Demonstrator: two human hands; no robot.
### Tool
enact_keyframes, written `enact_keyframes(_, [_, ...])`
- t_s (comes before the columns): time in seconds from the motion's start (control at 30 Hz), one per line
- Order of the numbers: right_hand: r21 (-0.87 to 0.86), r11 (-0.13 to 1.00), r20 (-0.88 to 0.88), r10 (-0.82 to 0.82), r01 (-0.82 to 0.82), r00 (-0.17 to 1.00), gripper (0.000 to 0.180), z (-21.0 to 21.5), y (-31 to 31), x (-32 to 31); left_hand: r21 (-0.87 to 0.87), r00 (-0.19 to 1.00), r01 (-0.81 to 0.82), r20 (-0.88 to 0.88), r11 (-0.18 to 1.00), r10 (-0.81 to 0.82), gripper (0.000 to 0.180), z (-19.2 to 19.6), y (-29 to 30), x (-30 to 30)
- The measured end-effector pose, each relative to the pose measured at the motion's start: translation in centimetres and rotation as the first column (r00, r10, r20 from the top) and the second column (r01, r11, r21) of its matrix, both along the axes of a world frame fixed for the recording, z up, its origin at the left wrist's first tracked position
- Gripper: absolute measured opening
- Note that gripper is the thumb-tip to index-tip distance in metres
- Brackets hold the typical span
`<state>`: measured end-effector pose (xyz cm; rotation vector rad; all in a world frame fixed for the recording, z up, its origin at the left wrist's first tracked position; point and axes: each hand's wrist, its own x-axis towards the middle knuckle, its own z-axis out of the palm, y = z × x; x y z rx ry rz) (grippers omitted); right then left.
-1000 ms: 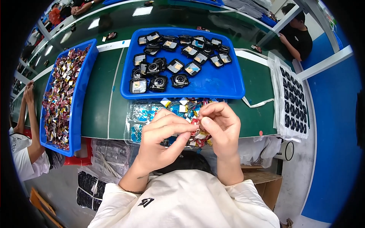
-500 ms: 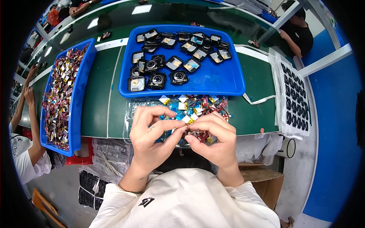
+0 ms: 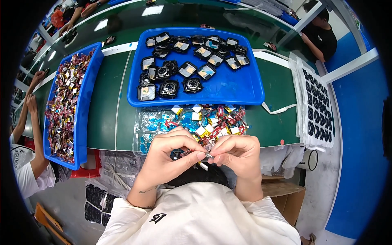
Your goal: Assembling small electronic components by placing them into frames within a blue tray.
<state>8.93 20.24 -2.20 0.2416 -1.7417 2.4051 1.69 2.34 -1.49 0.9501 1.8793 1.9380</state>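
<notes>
My left hand (image 3: pixel 171 153) is closed in a pinch on a small red circuit board (image 3: pixel 187 153), mostly hidden by the fingers. A pale, narrow battery-like piece (image 3: pixel 203 165) hangs just below the fingertips. My right hand (image 3: pixel 239 157) pinches a tiny silvery end (image 3: pixel 209 155) of the same assembly, so both sets of fingertips nearly meet. Beyond them, a clear plastic tray (image 3: pixel 141 134) carries a pile of red circuit boards (image 3: pixel 228 120) with white-and-yellow batteries and blue-filmed pieces.
Behind the pile, a blue bin (image 3: pixel 228 92) holds several black watch cases (image 3: pixel 168 87). To the left stands another blue bin (image 3: pixel 83 118), full of small boards and batteries. White sheets with black parts (image 3: pixel 316 106) lie at the right. Co-workers sit left and far right.
Both hands have come down toward my body and turned, with the small board between them. More of the pile behind shows. The bins have stayed in place.
</notes>
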Motion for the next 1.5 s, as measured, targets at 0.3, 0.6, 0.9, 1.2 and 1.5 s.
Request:
enact_keyframes(0.3, [-0.012,0.998,0.077,0.060,-0.059,0.995,0.008,0.0,0.6,-0.1,-0.022,0.994,0.077,-0.074,0.997,-0.078,0.006,0.0,0.0,-0.5])
enact_keyframes(0.6, [-0.147,0.942,0.141,0.322,-0.302,0.936,0.010,0.9,1.0,-1.0,0.089,0.990,0.143,0.003,0.986,-0.144,0.004,-0.2,-0.3,-0.5])
enact_keyframes(0.9, [0.510,0.786,-0.301,-0.218,0.350,0.928,0.014,0.5,-1.4,-0.8,0.048,0.995,-0.091,-0.044,0.995,0.094,0.005,-0.7,-0.6,-0.1])
enact_keyframes(1.2, [0.393,0.886,-0.223,-0.168,0.246,0.960,0.008,0.6,-0.2,-1.1,0.104,0.993,-0.084,0.093,0.991,0.074,0.006,-1.2,-0.5,0.2])
enact_keyframes(1.5, [0.090,0.996,0.069,-0.018,0.012,0.997,0.005,0.6,-0.4,-0.9,0.100,0.982,0.008,0.187,0.995,-0.026,0.005,-1.2,0.0,0.0])
